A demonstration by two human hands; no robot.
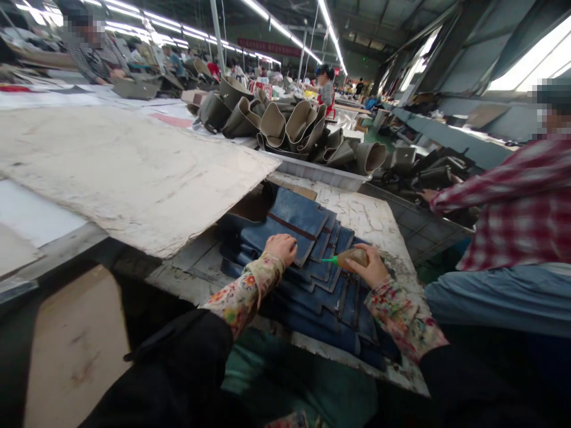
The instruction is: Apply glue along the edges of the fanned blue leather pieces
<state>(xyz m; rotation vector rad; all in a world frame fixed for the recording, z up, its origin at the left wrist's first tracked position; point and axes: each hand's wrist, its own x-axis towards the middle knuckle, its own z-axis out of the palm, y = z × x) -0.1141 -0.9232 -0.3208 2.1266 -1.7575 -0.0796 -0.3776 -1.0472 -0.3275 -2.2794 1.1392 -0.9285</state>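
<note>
A fanned stack of dark blue cut pieces [307,261] lies on a stained white work board [375,220] in front of me. My left hand [282,246] rests with curled fingers on the top pieces, pressing them down. My right hand [366,264] is closed round a small brown squeeze bottle [352,257] whose green nozzle points left and touches the edge of the blue pieces. Both forearms wear floral sleeve covers.
A large stained board [120,172] overhangs the stack at the left. A grey tray [321,172] with curled grey-tan pieces [289,125] stands behind. A person in a red plaid shirt [513,202] sits at the right; others work further back.
</note>
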